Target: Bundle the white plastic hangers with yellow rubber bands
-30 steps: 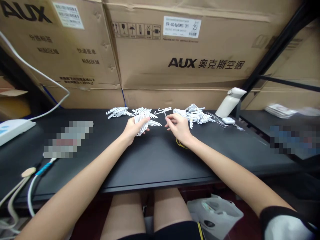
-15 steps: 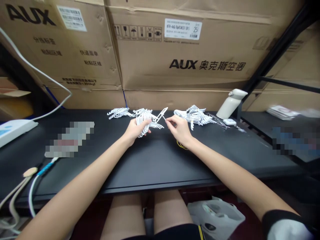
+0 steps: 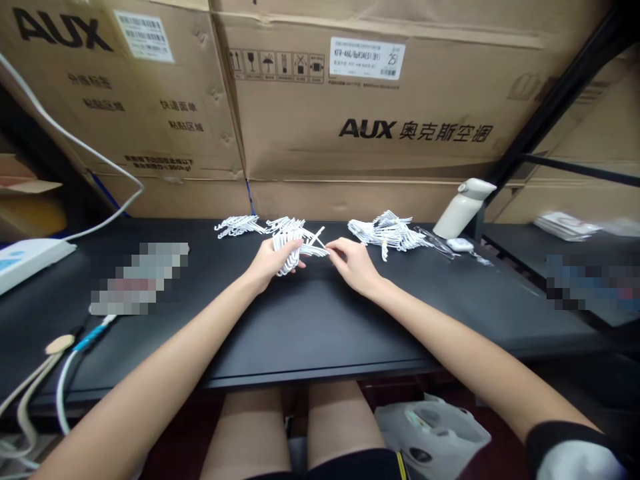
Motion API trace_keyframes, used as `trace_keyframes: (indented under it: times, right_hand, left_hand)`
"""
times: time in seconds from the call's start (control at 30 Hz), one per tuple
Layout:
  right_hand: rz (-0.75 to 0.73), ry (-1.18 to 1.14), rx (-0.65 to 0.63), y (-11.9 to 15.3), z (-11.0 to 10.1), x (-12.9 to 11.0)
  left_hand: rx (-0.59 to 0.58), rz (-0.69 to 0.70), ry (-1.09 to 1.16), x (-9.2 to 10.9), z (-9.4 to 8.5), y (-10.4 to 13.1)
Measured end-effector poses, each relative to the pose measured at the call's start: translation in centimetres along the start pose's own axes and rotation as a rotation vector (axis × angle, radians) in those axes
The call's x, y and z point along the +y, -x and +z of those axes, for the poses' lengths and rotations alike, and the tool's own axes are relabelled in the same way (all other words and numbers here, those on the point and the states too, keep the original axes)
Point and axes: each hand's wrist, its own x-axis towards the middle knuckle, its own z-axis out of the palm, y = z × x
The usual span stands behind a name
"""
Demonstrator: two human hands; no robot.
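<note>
Bundle of white hooks [image 3: 287, 252] sits gripped in the left hand [image 3: 264, 264] in the head view, above the black table [image 3: 320, 327]; the right hand [image 3: 356, 267] pinches a stem tip at its right end. Farther back lie a white cluster [image 3: 237, 226] and a white pile [image 3: 387, 231], near a bottle [image 3: 461, 212]

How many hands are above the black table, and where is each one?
2. The left hand grips a bunch of white hooked pieces over the table; the right hand is at the bunch's right end. Both show, though some fingers are hidden.
</note>
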Motion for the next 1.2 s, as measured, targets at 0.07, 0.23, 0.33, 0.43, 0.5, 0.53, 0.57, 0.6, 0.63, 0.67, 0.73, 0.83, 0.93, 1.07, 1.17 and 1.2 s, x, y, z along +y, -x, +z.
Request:
trace_keyframes:
  times: [0.07, 0.23, 0.33, 0.43, 0.5, 0.53, 0.57, 0.6, 0.63, 0.67, 0.73, 0.83, 0.93, 1.07, 1.17, 1.2]
  right_hand:
    - [-0.008, -0.003, -0.004, 0.02, 0.05, -0.03]
    - [-0.043, -0.029, -0.021, 0.04, 0.09, -0.06]
    - [-0.073, -0.048, -0.023, 0.03, 0.03, -0.07]
    - [-0.089, -0.073, -0.037, 0.03, -0.02, -0.14]
    - [-0.094, -0.084, -0.048, 0.04, -0.05, -0.23]
    - [-0.093, -0.089, -0.054, 0.06, -0.07, -0.29]
    - [-0.090, -0.095, -0.060, 0.07, -0.10, -0.36]
    - [-0.085, -0.100, -0.065, 0.09, -0.12, -0.42]
    - [-0.080, -0.103, -0.068, 0.10, -0.14, -0.48]
    - [-0.076, -0.103, -0.069, 0.11, -0.16, -0.52]
    - [-0.077, -0.096, -0.064, 0.13, -0.17, -0.56]
    - [-0.085, -0.085, -0.053, 0.13, -0.14, -0.51]
    - [-0.089, -0.081, -0.055, 0.11, -0.09, -0.43]
    - [-0.084, -0.087, -0.071, 0.10, -0.05, -0.39]
    - [-0.084, -0.100, -0.088, 0.12, -0.03, -0.44]
    - [-0.086, -0.103, -0.093, 0.13, -0.04, -0.47]
  left_hand:
    - [0.002, -0.006, -0.006, -0.09, -0.02, -0.03]
    - [-0.005, -0.009, -0.025, -0.15, -0.01, -0.04]
    - [-0.006, -0.020, -0.028, -0.11, 0.00, -0.06]
    - [-0.004, -0.030, -0.018, -0.07, 0.00, -0.06]
    - [-0.005, -0.030, -0.015, -0.05, -0.01, -0.04]
    - [-0.005, -0.028, -0.015, -0.04, -0.01, -0.03]
    - [-0.005, -0.027, -0.015, -0.04, -0.01, -0.02]
    - [-0.004, -0.025, -0.016, -0.04, -0.01, -0.01]
    - [-0.002, -0.023, -0.017, -0.04, -0.01, -0.02]
    - [0.000, -0.023, -0.018, -0.04, 0.00, -0.03]
    - [0.005, -0.023, -0.022, -0.05, 0.01, -0.06]
    - [0.007, -0.026, -0.031, -0.06, 0.02, -0.09]
    - [0.003, -0.030, -0.033, -0.08, -0.01, -0.10]
    - [0.010, -0.039, -0.050, -0.14, -0.06, -0.14]
    - [0.014, -0.035, -0.060, -0.21, -0.10, -0.17]
    - [0.012, -0.030, -0.062, -0.23, -0.12, -0.17]
